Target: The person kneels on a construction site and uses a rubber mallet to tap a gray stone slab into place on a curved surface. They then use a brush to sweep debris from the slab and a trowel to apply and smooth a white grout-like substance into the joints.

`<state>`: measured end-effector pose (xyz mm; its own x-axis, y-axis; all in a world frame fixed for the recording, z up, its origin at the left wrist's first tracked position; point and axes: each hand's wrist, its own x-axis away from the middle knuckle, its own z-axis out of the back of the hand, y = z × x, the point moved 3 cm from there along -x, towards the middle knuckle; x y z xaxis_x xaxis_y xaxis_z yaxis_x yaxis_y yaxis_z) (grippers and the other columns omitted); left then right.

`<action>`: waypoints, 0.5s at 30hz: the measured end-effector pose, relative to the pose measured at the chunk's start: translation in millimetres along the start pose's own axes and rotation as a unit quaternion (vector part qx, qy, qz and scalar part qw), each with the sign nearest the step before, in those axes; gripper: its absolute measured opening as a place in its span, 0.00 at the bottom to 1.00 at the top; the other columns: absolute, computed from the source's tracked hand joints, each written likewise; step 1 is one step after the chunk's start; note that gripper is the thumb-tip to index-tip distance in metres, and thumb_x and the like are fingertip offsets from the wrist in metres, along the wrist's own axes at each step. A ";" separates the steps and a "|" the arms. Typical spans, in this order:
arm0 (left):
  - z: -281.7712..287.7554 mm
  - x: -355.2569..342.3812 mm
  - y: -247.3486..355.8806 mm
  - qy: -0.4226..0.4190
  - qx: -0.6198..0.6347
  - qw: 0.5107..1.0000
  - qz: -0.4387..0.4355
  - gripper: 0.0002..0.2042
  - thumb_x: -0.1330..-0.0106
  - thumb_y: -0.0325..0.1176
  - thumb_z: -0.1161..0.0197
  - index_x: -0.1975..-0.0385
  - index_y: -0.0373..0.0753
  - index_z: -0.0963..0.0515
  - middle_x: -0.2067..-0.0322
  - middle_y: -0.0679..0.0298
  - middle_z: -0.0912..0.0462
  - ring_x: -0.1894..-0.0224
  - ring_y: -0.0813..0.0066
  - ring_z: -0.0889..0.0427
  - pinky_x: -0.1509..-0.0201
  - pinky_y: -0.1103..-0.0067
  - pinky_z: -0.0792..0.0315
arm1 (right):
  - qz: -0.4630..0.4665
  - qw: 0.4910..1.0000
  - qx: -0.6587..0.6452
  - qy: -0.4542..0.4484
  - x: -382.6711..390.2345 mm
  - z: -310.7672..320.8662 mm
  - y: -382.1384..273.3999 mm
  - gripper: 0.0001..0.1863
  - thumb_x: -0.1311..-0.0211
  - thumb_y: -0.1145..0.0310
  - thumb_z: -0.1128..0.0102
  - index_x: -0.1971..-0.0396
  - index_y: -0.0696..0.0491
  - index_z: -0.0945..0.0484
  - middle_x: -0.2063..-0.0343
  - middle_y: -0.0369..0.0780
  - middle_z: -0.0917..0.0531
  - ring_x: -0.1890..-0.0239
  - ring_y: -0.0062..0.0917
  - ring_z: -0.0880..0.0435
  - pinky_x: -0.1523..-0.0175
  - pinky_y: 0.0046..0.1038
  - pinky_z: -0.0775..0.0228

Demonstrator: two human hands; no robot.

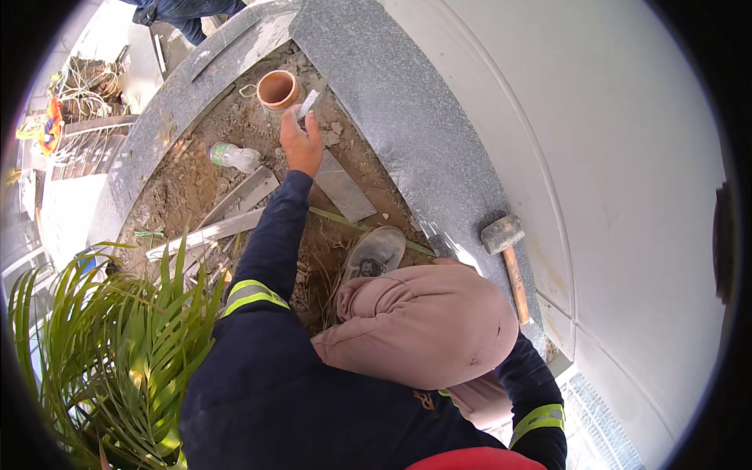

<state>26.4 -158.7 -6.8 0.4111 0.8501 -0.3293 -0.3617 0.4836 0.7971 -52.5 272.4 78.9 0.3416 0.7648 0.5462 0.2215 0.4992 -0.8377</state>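
My left hand (pixel 301 145) reaches forward over the dirt bed, its fingers closed on a small grey stone strip (pixel 309 104). Just beyond it stands a round terracotta pot (pixel 276 106) with its mouth up. A clear plastic bottle (pixel 235 157) lies on the soil to the left of my wrist. Beneath my wrist, a flat grey stone slab (pixel 345 190) rests at a slant. Only a little of my right hand (pixel 453 262) shows past my bent knee, by the granite ledge; its fingers are hidden.
A rubber mallet (pixel 502 234) with a wooden handle lies on the grey granite ledge (pixel 415 102) at right, beside a white curved wall (pixel 619 157). Light strips (pixel 205 233) lie in the soil. Palm fronds (pixel 125 352) crowd the lower left. Another person's dark-clothed legs (pixel 184 12) show at top left.
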 end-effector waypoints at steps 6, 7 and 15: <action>0.6 42.8 -30.7 0.052 0.000 0.996 0.077 0.13 0.27 0.29 0.40 0.48 0.29 0.26 0.55 0.43 0.22 0.51 0.42 0.21 0.45 0.59 0.28 | -0.181 0.971 -0.100 0.118 -95.5 -70.2 16.6 0.32 0.23 0.55 0.40 0.30 0.61 0.31 0.47 0.44 0.17 0.57 0.23 0.16 0.56 0.28 0.21; -1.7 37.5 -34.2 0.057 0.001 0.996 0.074 0.13 0.27 0.29 0.40 0.48 0.29 0.26 0.55 0.43 0.22 0.51 0.42 0.22 0.45 0.59 0.28 | -0.175 0.964 -0.149 0.138 -100.8 -73.0 13.0 0.34 0.22 0.54 0.41 0.27 0.57 0.36 0.43 0.43 0.20 0.54 0.25 0.18 0.54 0.31 0.21; -48.3 3.6 -40.1 0.065 0.039 0.996 0.042 0.14 0.29 0.26 0.40 0.47 0.30 0.27 0.53 0.43 0.23 0.49 0.39 0.23 0.43 0.58 0.28 | -0.138 0.880 -0.431 0.143 -117.5 -102.9 13.8 0.41 0.20 0.56 0.47 0.18 0.42 0.58 0.35 0.37 0.27 0.49 0.25 0.20 0.48 0.35 0.25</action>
<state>2.0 -165.0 -64.4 0.2678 0.9091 -0.3190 -0.3214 0.3964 0.8600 4.5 147.5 3.0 0.3547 0.4667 0.8102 0.9007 0.0620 -0.4301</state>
